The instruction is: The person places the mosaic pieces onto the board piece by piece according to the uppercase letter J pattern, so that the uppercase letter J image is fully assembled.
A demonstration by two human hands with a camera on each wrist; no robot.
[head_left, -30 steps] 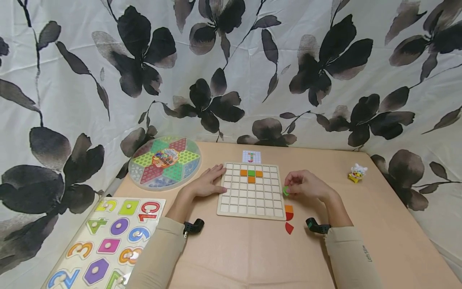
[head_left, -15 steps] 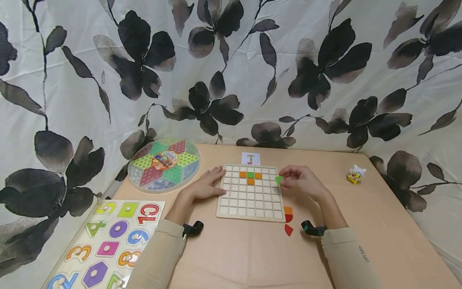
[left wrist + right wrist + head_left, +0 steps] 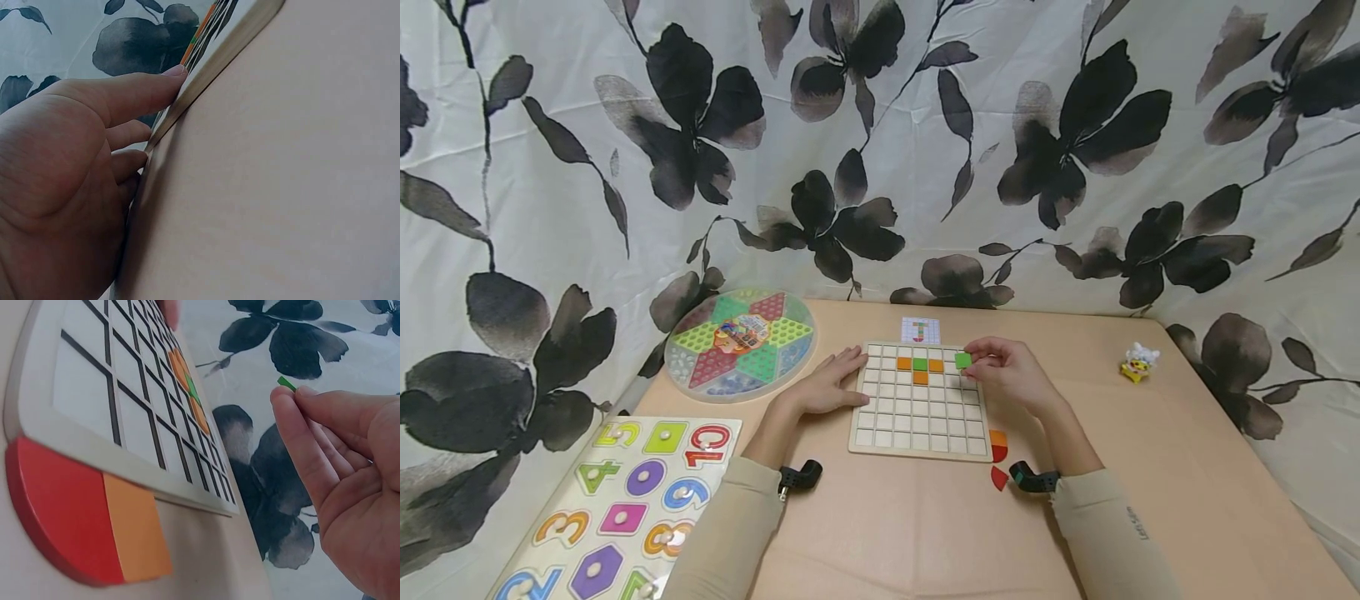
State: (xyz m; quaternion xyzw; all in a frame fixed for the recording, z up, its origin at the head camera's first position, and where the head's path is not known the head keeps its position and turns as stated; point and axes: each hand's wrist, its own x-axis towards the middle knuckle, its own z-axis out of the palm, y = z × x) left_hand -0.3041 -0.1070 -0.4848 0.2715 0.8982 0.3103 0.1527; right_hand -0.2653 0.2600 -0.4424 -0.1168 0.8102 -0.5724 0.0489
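Floral cloth (image 3: 925,179) behind table (image 3: 1210,467), left hand (image 3: 826,386) touching board (image 3: 919,422), fingers extended, right hand (image 3: 1013,372) pinching green tile (image 3: 962,360) over board

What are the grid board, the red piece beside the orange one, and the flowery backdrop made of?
Grid board: probably wood, matte; it looks tan along its side. Red piece: painted wood or plastic, I can't tell; smooth, evenly coloured, with a slight sheen. Flowery backdrop: likely printed cloth, matte, given its soft creases.
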